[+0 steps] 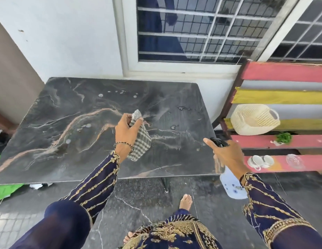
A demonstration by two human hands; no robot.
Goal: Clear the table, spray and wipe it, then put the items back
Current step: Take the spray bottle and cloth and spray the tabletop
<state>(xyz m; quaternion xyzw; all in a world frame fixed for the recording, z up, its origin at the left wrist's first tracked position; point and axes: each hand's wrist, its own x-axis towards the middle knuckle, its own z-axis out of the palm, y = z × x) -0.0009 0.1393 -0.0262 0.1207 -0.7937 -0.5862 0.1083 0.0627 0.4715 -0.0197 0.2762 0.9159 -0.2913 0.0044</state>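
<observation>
One marble-patterned table (70, 123) under both hands; one checked cloth (141, 141) in the left hand (126, 132); one spray bottle (232, 184) in the right hand (226, 155); beyond it, two white cups (260, 160), one straw basket (253, 119).

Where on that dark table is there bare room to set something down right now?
Nearly the whole table is bare: the left half and the far strip under the window. Only droplets dot it. The middle is taken by the left hand holding the cloth; the right hand holds the spray bottle off the near right corner. The bench is crowded.
</observation>
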